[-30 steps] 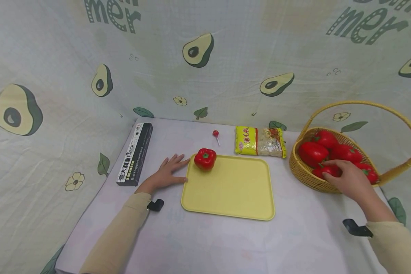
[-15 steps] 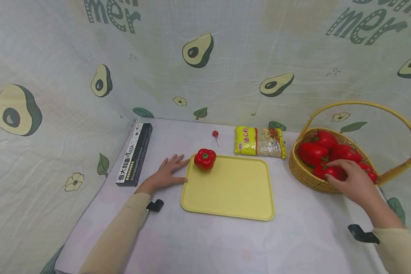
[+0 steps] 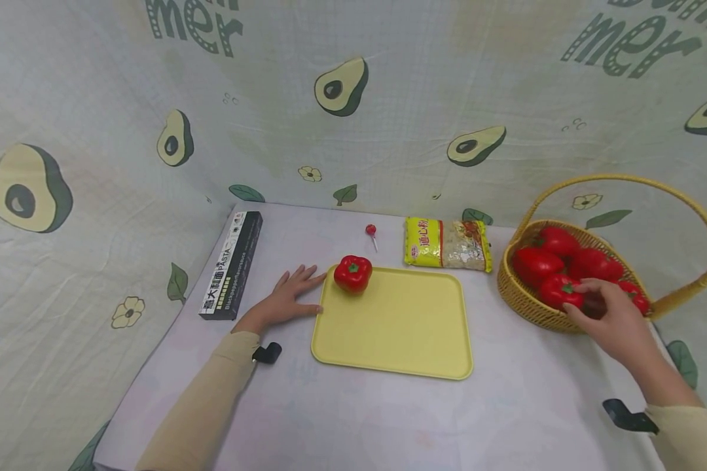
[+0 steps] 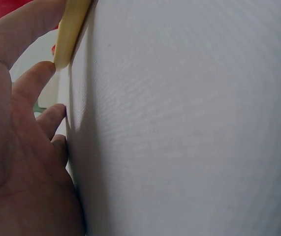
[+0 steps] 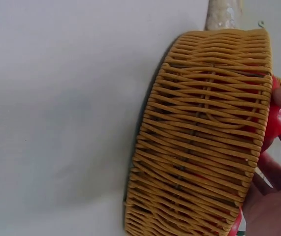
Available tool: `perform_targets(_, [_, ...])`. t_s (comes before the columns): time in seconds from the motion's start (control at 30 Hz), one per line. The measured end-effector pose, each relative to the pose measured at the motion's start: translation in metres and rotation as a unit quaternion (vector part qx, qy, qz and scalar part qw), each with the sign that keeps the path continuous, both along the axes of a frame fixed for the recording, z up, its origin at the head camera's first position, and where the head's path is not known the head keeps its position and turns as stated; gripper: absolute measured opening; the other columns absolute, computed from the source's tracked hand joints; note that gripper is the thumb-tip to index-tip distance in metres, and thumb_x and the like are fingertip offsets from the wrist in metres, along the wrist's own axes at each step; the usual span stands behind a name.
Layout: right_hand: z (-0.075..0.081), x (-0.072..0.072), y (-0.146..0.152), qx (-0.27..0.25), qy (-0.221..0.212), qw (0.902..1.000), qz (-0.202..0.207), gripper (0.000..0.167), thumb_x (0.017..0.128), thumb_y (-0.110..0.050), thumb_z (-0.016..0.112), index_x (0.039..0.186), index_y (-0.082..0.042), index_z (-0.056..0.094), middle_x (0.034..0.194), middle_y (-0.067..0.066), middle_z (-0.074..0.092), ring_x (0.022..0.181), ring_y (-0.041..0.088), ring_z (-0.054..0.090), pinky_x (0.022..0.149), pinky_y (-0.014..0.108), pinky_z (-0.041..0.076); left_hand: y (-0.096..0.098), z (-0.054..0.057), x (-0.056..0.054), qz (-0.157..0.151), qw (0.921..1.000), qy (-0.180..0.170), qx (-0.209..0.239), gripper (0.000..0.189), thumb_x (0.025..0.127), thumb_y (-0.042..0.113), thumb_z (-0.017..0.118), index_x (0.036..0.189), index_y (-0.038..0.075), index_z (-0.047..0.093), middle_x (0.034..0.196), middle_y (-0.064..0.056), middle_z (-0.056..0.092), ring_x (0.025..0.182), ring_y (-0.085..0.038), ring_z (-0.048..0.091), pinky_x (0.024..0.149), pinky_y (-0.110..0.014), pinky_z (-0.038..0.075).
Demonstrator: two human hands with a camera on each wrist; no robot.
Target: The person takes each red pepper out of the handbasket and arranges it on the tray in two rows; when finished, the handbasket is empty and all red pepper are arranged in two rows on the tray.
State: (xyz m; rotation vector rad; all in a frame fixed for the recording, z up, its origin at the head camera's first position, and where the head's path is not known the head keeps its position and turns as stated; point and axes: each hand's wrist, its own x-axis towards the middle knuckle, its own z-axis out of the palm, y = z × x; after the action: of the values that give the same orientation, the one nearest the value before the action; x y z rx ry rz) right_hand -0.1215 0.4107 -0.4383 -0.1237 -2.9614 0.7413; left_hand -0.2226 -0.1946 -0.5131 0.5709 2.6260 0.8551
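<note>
Where it rises behind and beside your work area, the printed cloth (image 3: 389, 85) shows avocados, leaves and flowers.

Worktop (image 3: 389, 418): pale covering; carries the items listed below.

Wicker basket (image 3: 515, 297): golden, with a tall arched handle; stands on your right and holds red produce.

Tray (image 3: 400, 333): yellow, rectangular, rounded corners; lies flat at the middle, apart from the basket.

Box (image 3: 232, 265): black and white, lettered "PASTA"; lies along the left edge, well apart from the tray.

Packet (image 3: 448, 243): yellow, with a clear section showing pale contents; lies just beyond the tray's far right corner.

Right hand (image 3: 613, 320): yours, reaching over the basket's near rim; grip clamped on a red pepper (image 3: 558, 292), thumb and forefinger bent against its right part.

Left hand (image 3: 285, 297): yours, laid on the worktop left of the tray; grip apart, fingers spread, thumb and forefinger reaching the tray's rim.

Other red pieces (image 3: 539, 265): several, heaped inside the basket, around and behind the pepper you hold. That pepper sits at the near left, green stem showing.

Second pepper (image 3: 353, 273): red, green-stemmed; sits in the tray's far left corner.

Lollipop (image 3: 371, 230): red head, pale stick; lies beyond the tray, left of the packet.
</note>
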Motion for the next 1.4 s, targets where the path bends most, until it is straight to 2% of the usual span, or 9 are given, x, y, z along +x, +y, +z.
perform_targets(0.07, [-0.001,0.0,-0.001,-0.008,-0.01,0.9999,-0.004,0.054,0.096,-0.029,0.072,0.129,0.007,0.049,0.135,0.034,0.046,0.111,0.052,0.05,0.075,0.033,0.056,0.0,0.0,0.0,0.0,1.0,0.002,-0.001,0.085,0.087,0.054,0.073,0.16,0.032,0.035,0.17,0.002,0.017,0.157,-0.023,-0.004,0.125,-0.046,-0.01])
perform_targets(0.13, [-0.002,0.0,-0.001,-0.013,-0.017,0.9998,-0.007,0.055,0.097,-0.03,0.07,0.13,0.007,0.046,0.136,0.035,0.045,0.112,0.053,0.05,0.082,0.053,0.057,-0.001,-0.001,-0.001,-0.001,1.0,0.005,0.001,0.084,0.088,0.054,0.073,0.159,0.031,0.035,0.17,0.001,0.018,0.158,-0.023,-0.003,0.125,-0.047,-0.01])
perform_targets(0.2, [-0.003,0.001,-0.003,-0.018,-0.02,0.9996,-0.01,0.058,0.098,-0.029,0.069,0.132,0.009,0.042,0.136,0.036,0.044,0.113,0.055,0.049,0.086,0.069,0.05,-0.001,-0.001,-0.001,-0.002,1.0,0.006,0.003,0.084,0.087,0.053,0.074,0.159,0.031,0.036,0.17,0.001,0.018,0.158,-0.024,-0.003,0.125,-0.047,-0.01])
perform_targets(0.4, [-0.003,0.0,-0.007,-0.042,-0.033,0.9981,-0.032,0.079,0.098,-0.04,0.067,0.145,0.01,0.026,0.134,0.039,0.039,0.115,0.059,0.045,0.088,0.073,0.048,-0.002,0.0,-0.001,-0.002,1.0,0.002,0.001,0.085,0.088,0.054,0.074,0.159,0.032,0.035,0.17,0.001,0.017,0.157,-0.023,-0.003,0.125,-0.045,-0.01])
perform_targets(0.57, [-0.004,-0.007,-0.009,-0.038,-0.031,0.9985,-0.022,0.087,0.097,-0.046,0.066,0.154,0.007,0.025,0.141,0.039,0.036,0.119,0.059,0.041,0.091,0.074,0.045,-0.001,0.0,0.0,-0.004,1.0,0.003,-0.002,0.085,0.088,0.054,0.073,0.16,0.031,0.035,0.17,0.001,0.017,0.157,-0.024,-0.003,0.125,-0.046,-0.01])
perform_targets(0.77, [-0.001,-0.013,-0.012,-0.007,-0.041,0.9991,0.0,0.09,0.097,-0.049,0.065,0.158,0.001,0.024,0.147,0.039,0.033,0.129,0.061,0.031,0.09,0.081,0.038,-0.002,0.0,0.0,-0.006,1.0,0.004,0.002,0.085,0.088,0.054,0.073,0.16,0.031,0.035,0.17,0.001,0.017,0.157,-0.023,-0.003,0.125,-0.046,-0.01])
perform_targets(1.03, [0.001,-0.013,-0.014,0.018,-0.05,0.9984,0.02,0.086,0.096,-0.052,0.065,0.153,0.005,0.033,0.143,0.04,0.034,0.126,0.06,0.032,0.091,0.081,0.038,-0.002,-0.001,0.0,-0.015,0.9994,0.015,0.026,0.084,0.087,0.05,0.076,0.159,0.025,0.038,0.169,-0.005,0.021,0.157,-0.029,0.0,0.125,-0.049,-0.009])
perform_targets(1.4, [-0.003,-0.013,-0.013,0.03,-0.024,0.9992,0.006,0.082,0.095,-0.048,0.068,0.152,0.002,0.038,0.143,0.039,0.035,0.127,0.059,0.032,0.09,0.08,0.04,-0.002,-0.002,-0.001,-0.015,0.9996,0.014,0.019,0.084,0.087,0.052,0.075,0.159,0.027,0.038,0.169,-0.004,0.02,0.157,-0.028,0.0,0.125,-0.049,-0.009])
